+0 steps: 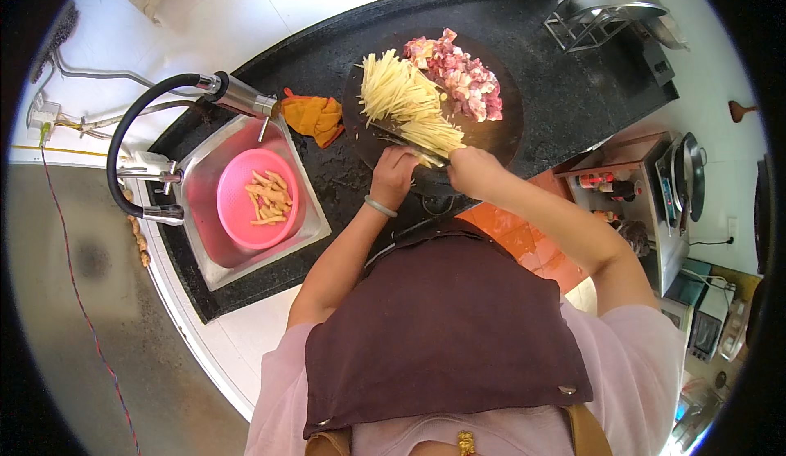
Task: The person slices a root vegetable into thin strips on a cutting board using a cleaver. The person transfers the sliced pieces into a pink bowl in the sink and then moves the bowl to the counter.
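My right hand (476, 172) is closed around the handle of a kitchen knife, with the handle itself mostly hidden by the fingers. The dark knife blade (402, 139) points up and left across a round wooden cutting board (513, 112). Close against the blade, my left hand (393, 173) has its fingertips bent down on a pale vegetable piece (425, 160). Just beyond the knife lies a heap of pale yellow vegetable strips (396, 90), some spread along the blade. Chopped raw meat (462, 78) is piled at the board's far right.
Left of the board are an orange cloth (312, 117) and a steel sink (313, 210). A pink colander (230, 210) in the sink holds finger-shaped tan roots (270, 197). A black hose faucet (116, 143) arches over it. A metal rack (571, 32) carries a steel pan (614, 1).
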`<state>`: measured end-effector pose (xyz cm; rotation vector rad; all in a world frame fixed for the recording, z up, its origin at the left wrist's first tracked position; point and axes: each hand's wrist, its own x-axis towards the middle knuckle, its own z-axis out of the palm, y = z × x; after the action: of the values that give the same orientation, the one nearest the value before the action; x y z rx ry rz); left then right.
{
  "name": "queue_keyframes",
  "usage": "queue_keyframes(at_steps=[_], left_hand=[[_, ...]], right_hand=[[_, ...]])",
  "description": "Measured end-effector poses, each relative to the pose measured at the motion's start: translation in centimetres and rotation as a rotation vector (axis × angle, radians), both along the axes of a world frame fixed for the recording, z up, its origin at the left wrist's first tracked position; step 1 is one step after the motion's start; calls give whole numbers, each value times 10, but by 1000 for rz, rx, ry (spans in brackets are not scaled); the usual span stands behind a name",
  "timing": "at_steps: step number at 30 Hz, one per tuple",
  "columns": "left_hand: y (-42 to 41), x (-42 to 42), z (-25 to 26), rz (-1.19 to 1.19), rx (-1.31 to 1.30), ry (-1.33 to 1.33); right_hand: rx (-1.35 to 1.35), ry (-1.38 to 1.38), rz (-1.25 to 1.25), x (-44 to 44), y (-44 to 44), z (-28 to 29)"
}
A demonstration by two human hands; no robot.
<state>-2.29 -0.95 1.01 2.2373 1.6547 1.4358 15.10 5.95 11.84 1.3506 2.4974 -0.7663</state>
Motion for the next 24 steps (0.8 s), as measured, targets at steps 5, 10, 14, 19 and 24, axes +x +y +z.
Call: queue_keyframes(at_steps=[5, 10, 14, 19, 24], left_hand=[[-2, 0, -5, -6, 2, -35], [1, 2, 0, -1, 22, -15], [-2, 0, -6, 7, 16, -13], [2, 2, -1, 15, 13, -13], [-2, 0, -6, 21, -9, -24]], right_hand=[[-51, -35, -8, -2, 7, 13], [-32, 17, -35, 1, -1, -5], [-52, 10, -14, -3, 5, 9], [-61, 22, -73, -2, -1, 1], [-81, 7, -39, -2, 4, 12]])
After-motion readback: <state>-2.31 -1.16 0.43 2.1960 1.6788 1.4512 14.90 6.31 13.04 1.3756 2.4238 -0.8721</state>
